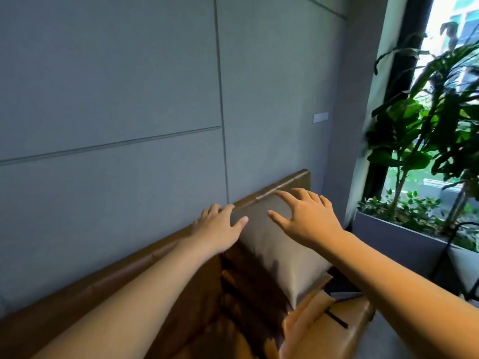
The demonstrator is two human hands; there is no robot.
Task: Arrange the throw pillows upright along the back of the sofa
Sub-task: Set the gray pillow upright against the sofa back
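A grey throw pillow [280,252] stands upright against the brown leather back of the sofa [145,268], near its right end. My left hand [220,226] grips the pillow's upper left corner, fingers behind the top edge and thumb on the front. My right hand [305,216] is spread wide over the pillow's upper right part, fingers apart, touching or just above the fabric. A tan pillow [303,325] lies lower down on the seat in front of the grey one, partly hidden by my right forearm.
A grey panelled wall [116,99] rises right behind the sofa back. To the right stands a grey planter box [396,234] with tall leafy plants [427,130] before a window. A thin black stand [451,255] is beside the planter.
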